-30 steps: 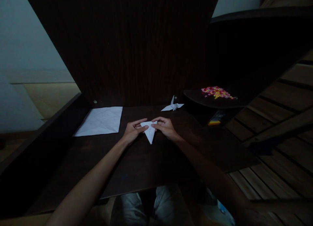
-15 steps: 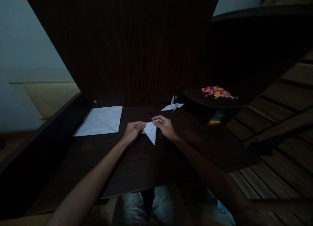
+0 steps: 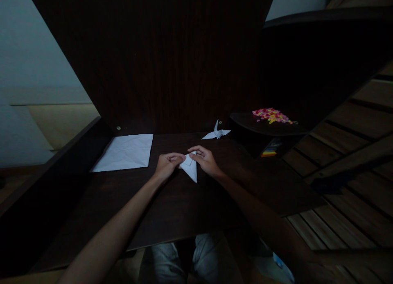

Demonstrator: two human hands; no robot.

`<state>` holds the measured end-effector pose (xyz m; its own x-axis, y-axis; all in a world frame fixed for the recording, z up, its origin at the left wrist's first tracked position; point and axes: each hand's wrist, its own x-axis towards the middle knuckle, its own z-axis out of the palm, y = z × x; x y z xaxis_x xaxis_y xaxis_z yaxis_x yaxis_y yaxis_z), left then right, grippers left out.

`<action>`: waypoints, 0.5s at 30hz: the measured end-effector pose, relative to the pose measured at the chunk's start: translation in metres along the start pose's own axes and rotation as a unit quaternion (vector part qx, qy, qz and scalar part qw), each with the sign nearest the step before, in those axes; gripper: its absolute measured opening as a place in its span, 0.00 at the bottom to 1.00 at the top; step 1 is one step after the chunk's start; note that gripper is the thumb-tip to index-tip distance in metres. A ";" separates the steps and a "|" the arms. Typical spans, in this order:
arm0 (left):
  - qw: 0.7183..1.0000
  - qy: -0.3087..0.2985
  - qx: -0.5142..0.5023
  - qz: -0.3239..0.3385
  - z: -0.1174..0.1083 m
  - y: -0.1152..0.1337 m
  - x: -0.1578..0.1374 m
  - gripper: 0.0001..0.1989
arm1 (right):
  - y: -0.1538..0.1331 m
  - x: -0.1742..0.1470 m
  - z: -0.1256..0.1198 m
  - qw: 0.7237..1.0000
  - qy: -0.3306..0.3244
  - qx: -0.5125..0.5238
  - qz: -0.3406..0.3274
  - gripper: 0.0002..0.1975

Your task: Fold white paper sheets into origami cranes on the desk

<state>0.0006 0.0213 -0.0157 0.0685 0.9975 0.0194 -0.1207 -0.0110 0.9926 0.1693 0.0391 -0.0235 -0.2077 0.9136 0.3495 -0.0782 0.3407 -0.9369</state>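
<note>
A folded white paper (image 3: 190,167), kite-like with its narrow point toward me, is pinched between both hands over the dark desk. My left hand (image 3: 167,165) closes on its upper left edge, thumb on top. My right hand (image 3: 205,159) grips the upper right side, its thumb lying across the top face. Crease lines show on the paper's upper part; the fingers hide its far corners. Behind the hands stands a white origami crane (image 3: 217,133) with spread wings, untouched.
A white paper sheet (image 3: 125,152) lies at the left on the desk (image 3: 172,218). Small pink, red and yellow pieces (image 3: 272,115) are heaped on a low corner shelf (image 3: 245,126) at the right. A tall dark panel (image 3: 172,62) closes off the back, with slatted wood (image 3: 356,210) at far right.
Both thumbs have shifted closer together over the top of the folded paper. Its lower point has swung slightly to the right. The crane and the sheet stay in place.
</note>
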 end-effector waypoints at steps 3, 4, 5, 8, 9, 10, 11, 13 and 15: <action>0.999 0.016 -0.035 -0.019 -0.002 -0.003 0.003 0.15 | -0.001 0.000 -0.002 0.999 -0.023 0.015 0.018 0.08; 0.999 0.019 -0.041 -0.023 -0.003 -0.004 0.004 0.16 | 0.000 0.000 -0.002 0.999 -0.031 0.017 0.025 0.09; 0.998 0.019 -0.047 -0.026 -0.003 -0.005 0.005 0.17 | 0.001 0.000 -0.002 0.999 -0.035 0.019 0.030 0.10; 0.998 0.005 -0.062 -0.031 -0.005 -0.006 0.006 0.22 | 0.004 0.000 -0.002 0.999 -0.015 0.021 0.030 0.11; 0.997 -0.001 -0.066 -0.029 -0.005 -0.005 0.006 0.23 | 0.005 0.000 -0.001 0.999 -0.004 0.022 0.029 0.11; 0.997 -0.006 -0.069 -0.025 -0.005 -0.005 0.006 0.24 | 0.006 0.001 -0.001 0.999 0.005 0.024 0.028 0.11; 0.997 -0.010 -0.071 -0.022 -0.005 -0.005 0.006 0.25 | 0.006 0.001 -0.001 0.999 0.012 0.024 0.026 0.12; 0.997 -0.017 -0.071 -0.018 -0.004 -0.004 0.005 0.26 | 0.007 0.001 -0.001 0.999 0.021 0.020 0.021 0.13; 0.997 -0.033 -0.066 -0.019 -0.004 -0.003 0.004 0.26 | 0.006 0.002 -0.001 0.999 0.030 0.010 0.015 0.14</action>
<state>-0.0027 0.0258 -0.0192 0.1394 0.9902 -0.0068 -0.2448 0.0411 0.9687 0.1693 0.0428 -0.0290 -0.1522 0.9351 0.3201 -0.0926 0.3090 -0.9466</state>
